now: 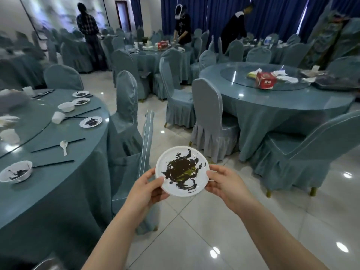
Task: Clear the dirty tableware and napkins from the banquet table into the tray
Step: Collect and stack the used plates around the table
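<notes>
- Banquet hall, glossy tiled floor (194,230), round tables in teal cloth, teal chair covers, blue curtains (224,14) along the back wall.
- Nearest: left hand (145,189) and right hand (224,184) both hold one small white plate (183,171) out over the floor, clear of any table.
- Left hand grips the plate's lower-left rim, thumb on top, fingers curled under.
- Right hand pinches the right rim, thumb on top edge, fingers beneath.
- Plate roughly level, tipped slightly toward the camera; dark sauce smeared across its middle with a yellowish streak.
- Tray: cannot see one for certain.
- Left, close: banquet table (58,182) with dirty settings on it.
- Near edge: white bowl (16,171) with dark residue, black chopsticks (54,163) just beside it.
- Further along: white spoon (63,146) lying across another chopstick pair.
- Beyond that: tipped white cup (57,117), second sauce-smeared plate (91,121), another white bowl (66,106), then two more smeared plates (81,97) near the far edge.
- Covered chair (126,106) stands between that table and the held plate.
- Right, mid-distance: second round table (272,98) with glass turntable; red tissue box (266,80) and crumpled white napkins (284,76) on it.
- Far back: three people standing at other tables, details blurred.
</notes>
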The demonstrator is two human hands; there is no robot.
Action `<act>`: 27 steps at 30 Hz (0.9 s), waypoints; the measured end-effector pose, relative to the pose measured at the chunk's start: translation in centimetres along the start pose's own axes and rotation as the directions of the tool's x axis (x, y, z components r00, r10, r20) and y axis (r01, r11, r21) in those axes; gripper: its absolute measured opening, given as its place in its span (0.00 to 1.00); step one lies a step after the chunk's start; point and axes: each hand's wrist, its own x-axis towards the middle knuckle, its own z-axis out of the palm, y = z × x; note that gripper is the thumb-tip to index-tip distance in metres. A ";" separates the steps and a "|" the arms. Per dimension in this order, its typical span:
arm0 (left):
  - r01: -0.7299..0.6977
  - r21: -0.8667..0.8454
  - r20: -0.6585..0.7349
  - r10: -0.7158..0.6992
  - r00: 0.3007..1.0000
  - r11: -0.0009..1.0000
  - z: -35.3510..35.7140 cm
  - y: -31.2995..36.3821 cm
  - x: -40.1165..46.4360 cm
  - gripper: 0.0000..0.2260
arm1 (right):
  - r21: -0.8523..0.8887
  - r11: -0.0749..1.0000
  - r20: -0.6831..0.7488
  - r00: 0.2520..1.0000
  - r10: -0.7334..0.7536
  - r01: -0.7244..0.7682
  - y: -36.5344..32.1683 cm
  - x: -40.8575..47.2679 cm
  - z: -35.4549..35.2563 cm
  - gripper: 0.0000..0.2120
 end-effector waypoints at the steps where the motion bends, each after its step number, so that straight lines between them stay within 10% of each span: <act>1: -0.010 -0.015 -0.016 0.010 1.000 1.000 1.2 0.3 1.5 0.17 | 0.002 1.000 0.010 1.000 0.020 -0.020 -1.0 1.9 -0.9 0.08; 27: -0.341 -0.252 -0.482 0.188 0.856 0.906 0.6 16.0 42.5 0.08 | -0.233 0.972 0.309 0.947 0.092 -0.019 -19.2 51.8 3.4 0.07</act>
